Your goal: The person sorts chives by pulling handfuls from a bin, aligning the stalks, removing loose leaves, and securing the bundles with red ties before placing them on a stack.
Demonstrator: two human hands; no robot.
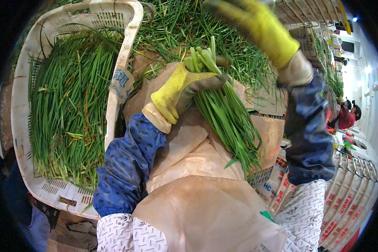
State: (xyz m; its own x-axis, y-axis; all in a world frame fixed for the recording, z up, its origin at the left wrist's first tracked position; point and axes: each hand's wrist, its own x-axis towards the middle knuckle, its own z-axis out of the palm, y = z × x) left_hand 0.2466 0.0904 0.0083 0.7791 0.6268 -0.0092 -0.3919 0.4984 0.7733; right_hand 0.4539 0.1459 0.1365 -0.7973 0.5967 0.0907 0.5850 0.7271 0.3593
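Note:
My left hand (pixel 185 86), in a yellow work glove with a dark, dirty palm, is closed round a bunch of green chives (pixel 227 122). The pale cut ends stick out above the fist, and the long leaves hang down to the right over my apron (pixel 189 157). Up at the top right, my right hand (pixel 260 31), gloved the same way, is raised and blurred by motion. Its fingers look stretched out to the left, with nothing visible in them. It is apart from the bunch.
On the left stands a white plastic crate (pixel 19 105) full of chives, with a tag on its rim. Loose chives (pixel 172 25) cover the area ahead. White crates and printed sacks (pixel 344 201) stand at the right, and a person in red (pixel 346 117) is farther off.

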